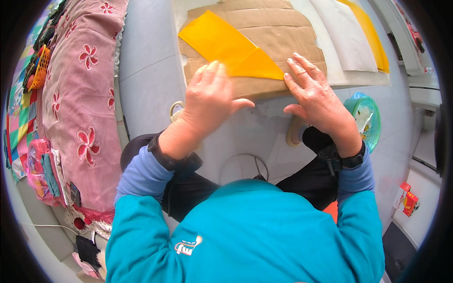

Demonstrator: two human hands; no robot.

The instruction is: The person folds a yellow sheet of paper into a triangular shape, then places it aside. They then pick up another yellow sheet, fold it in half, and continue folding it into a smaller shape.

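Observation:
A folded sheet of yellow-orange paper point(226, 42) lies on a piece of brown cardboard point(269, 17). Its right end narrows to a point, and a crease runs across its middle. My left hand point(211, 92) is over the sheet's near edge, blurred, with the fingers together and the thumb out to the side; whether it presses the paper cannot be told. The fingertips of my right hand point(311, 86) rest at the sheet's pointed right corner, fingers spread, with nothing gripped.
White sheets point(348, 35) and a yellow sheet point(377, 49) lie to the right. A green basket point(375, 123) with scraps stands on the floor by my right wrist. At the left is a sofa under a pink flowered cover point(81, 106), with an orange basket point(39, 69) beyond.

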